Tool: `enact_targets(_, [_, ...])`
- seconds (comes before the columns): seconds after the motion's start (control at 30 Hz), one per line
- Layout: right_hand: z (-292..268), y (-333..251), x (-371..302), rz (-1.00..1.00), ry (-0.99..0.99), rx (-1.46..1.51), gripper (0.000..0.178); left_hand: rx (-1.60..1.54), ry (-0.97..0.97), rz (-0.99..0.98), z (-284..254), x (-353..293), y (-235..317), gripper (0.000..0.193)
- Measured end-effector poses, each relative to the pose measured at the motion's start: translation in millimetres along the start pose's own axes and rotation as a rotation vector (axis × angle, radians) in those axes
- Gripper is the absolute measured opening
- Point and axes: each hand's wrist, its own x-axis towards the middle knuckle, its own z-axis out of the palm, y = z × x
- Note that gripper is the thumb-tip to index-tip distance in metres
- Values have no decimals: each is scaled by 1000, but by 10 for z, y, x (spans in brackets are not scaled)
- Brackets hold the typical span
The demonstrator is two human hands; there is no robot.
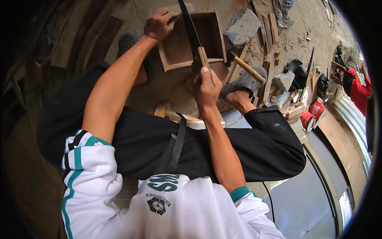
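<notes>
An open wooden box (162, 55), like a drawer, lies on the ground in front of me, between my feet. At its far left corner my left hand (161, 24) is closed on the edge, fingers bent over the wood. My right hand (207, 89) grips the wooden handle of a handsaw (193, 32). Its dark, narrow blade points away from me and passes over the box's far side. Whether the teeth touch the wood I cannot tell. Beside the box, a hammer (248, 69) with a wooden handle rests by my right shoe.
A rough concrete block (242, 27) sits right of the box. Wood offcuts (268, 81) and sawdust litter the ground. Long boards (99, 42) lie at the left. Two red cans (317, 109) stand at the right, near another person's red sleeve (359, 92).
</notes>
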Motion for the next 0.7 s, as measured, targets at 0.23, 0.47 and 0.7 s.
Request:
enact_targets(0.23, [-89,29,-99,55,-3,98,37,-4,6,-12,8,-16,13,13])
enact_targets(0.47, [-160,-75,-288,131,-16,103,36,-6,12,-35,-11,-43,-40,14])
enact_targets(0.7, [264,-68,450,44,20,112,36,-25,-9,-39,39,54,-6,15])
